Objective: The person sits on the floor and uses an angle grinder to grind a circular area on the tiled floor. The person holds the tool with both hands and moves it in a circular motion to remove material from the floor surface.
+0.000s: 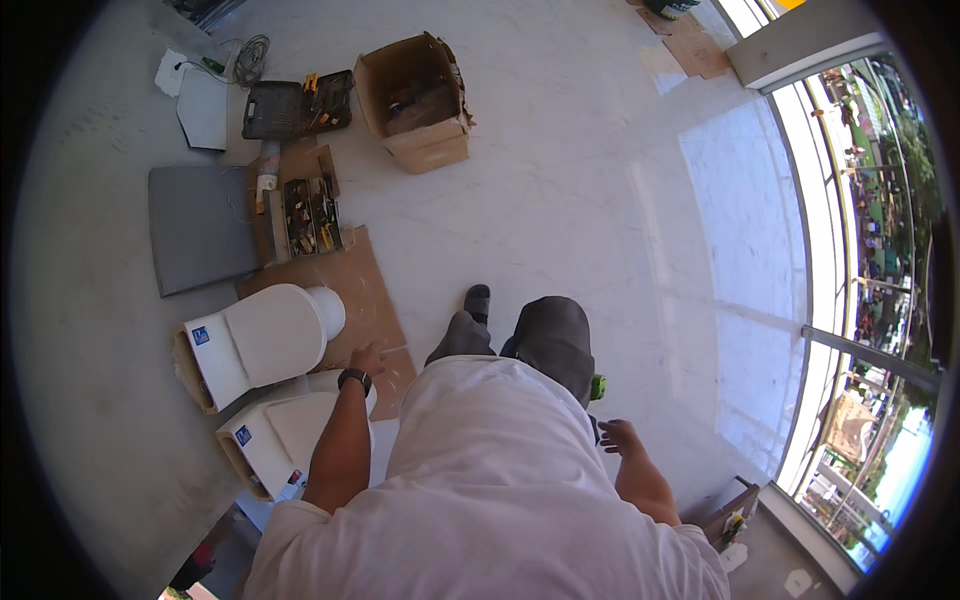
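Two white toilets lie side by side on my left: the farther toilet point(275, 335) on a flat cardboard sheet, the nearer toilet point(300, 415) partly behind my left forearm. My left hand point(368, 358), with a dark watch at the wrist, is over the cardboard sheet point(365, 280) beside the toilets' rounded ends. Its fingers are stretched out, and I see nothing held in them. Low at my right side hangs my right hand point(620, 437), fingers apart and nothing visible in it. Just ahead of that hand, a small green object point(598, 387) shows by my leg; its kind is unclear.
Beyond the toilets are a grey panel point(200, 230), a toolbox full of hand tools point(312, 215), an opened black tool case point(290, 108) and a cardboard box point(425, 150). A coil of cable point(252, 60) lies farther back. Tall windows point(830, 250) line the right side.
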A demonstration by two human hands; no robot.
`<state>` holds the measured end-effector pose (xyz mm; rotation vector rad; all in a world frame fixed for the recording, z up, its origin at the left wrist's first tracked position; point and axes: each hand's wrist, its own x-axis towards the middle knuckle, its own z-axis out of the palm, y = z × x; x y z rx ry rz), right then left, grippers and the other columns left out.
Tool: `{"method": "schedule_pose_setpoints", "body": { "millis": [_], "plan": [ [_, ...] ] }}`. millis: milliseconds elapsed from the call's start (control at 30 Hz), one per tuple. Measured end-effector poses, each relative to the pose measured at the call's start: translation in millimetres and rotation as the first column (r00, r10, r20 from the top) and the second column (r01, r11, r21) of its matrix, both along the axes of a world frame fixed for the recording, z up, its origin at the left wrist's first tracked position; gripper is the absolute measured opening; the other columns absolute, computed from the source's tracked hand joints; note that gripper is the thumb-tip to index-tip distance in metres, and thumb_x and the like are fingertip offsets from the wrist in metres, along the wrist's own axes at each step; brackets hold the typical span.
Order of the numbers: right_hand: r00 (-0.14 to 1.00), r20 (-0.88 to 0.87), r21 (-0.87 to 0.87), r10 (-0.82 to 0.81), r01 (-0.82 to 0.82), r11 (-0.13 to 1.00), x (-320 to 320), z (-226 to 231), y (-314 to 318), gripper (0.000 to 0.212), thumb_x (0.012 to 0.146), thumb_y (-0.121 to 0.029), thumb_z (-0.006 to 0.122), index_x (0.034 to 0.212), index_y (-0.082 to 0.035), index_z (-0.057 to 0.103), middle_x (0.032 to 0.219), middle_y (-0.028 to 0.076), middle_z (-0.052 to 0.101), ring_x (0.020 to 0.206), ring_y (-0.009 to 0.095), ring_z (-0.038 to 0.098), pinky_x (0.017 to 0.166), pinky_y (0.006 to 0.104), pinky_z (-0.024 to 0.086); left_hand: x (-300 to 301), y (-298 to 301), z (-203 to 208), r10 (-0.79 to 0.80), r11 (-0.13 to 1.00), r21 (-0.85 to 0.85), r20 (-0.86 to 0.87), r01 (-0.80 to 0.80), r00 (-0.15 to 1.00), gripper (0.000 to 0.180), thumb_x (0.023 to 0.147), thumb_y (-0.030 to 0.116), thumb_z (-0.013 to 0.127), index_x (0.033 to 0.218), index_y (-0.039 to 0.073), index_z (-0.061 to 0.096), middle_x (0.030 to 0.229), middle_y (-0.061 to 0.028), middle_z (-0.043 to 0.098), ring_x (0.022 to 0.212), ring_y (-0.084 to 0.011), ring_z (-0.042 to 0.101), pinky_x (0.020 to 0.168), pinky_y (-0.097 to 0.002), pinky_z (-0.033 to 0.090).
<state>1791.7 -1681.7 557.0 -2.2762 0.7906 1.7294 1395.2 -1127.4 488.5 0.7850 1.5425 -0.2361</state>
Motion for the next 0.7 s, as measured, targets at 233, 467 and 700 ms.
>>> {"method": "schedule_pose_setpoints", "body": {
  "millis": [233,467,700],
  "plan": [
    [0.969,0.084,0.096,-0.233,0.225,0.970,177.9,-3.5,96.4,0.055,0.097,-0.034,0.071,0.141,-0.003,0.057,0.128,0.019,0.065,0.104,0.034,0.071,0.084,0.0507,0.059,228.2,197.6,40.0,-0.001,0.908,0.415,0.150,-0.062,0.989,0.060,0.097,0.039,0.071,0.148,0.010,0.057,0.121,-0.0085,0.070,0.102,-0.0198,0.068,0.079,-0.0344,0.056],
    [0.860,0.486,0.428,-0.156,-0.079,0.900,483.5,17.9,310.0,0.052,0.097,-0.031,0.072,0.138,-0.001,0.061,0.114,0.014,0.072,0.090,0.022,0.072,0.072,0.0372,0.059,336.9,195.6,24.7,-0.075,0.996,-0.059,-0.126,0.068,0.989,0.055,0.096,0.036,0.071,0.145,0.015,0.058,0.138,-0.0112,0.061,0.127,-0.0295,0.061,0.101,-0.0531,0.049],
    [0.864,0.503,0.378,0.036,-0.258,0.889,663.9,25.7,543.4,0.050,0.095,-0.026,0.073,0.136,0.001,0.062,0.111,0.015,0.073,0.082,0.023,0.073,0.063,0.0353,0.059,411.7,193.5,7.1,0.079,0.930,-0.343,-0.154,-0.128,0.985,0.062,0.100,0.041,0.066,0.151,0.012,0.049,0.154,-0.0160,0.050,0.137,-0.0333,0.054,0.108,-0.0570,0.047]
  ]
}}
